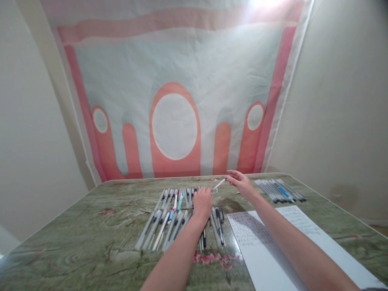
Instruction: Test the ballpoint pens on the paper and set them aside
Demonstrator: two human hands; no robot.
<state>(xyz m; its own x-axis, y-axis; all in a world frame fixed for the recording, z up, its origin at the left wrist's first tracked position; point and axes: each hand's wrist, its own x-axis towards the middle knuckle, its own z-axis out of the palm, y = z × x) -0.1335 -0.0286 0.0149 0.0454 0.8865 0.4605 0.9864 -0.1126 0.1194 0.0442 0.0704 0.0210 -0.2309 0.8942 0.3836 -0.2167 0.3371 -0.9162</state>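
Between my two hands, a slim white pen-like stick slants over the patterned green-brown wood-grain bench, its lower end at the fingers of my left hand and its upper end just short of, or touching, the fingertips of my right hand. My left fingers are bent downward, and I cannot tell whether they are clamped on the stick. My right thumb and forefinger are a little apart, with no clear grip showing.

I would judge the work to be partway along. Under and left of my left hand, clear-barrelled pens lie side by side in a far row, with a turquoise pen among them. Nearer me than that hand, a second row of clear-barrelled pens runs under my forearm, so I cannot count it. Just right of my right hand, a separate batch of slim grey pens is set out neatly, with one bright blue pen among them. Those groups look arranged; the stick between my hands seems the one piece not yet settled, and how much else is left I cannot tell.

I see no cup, box or tray holding anything: the pens rest straight on the bench. Beneath my right forearm lies a large white paper sheet bearing lines of writing too small to read.
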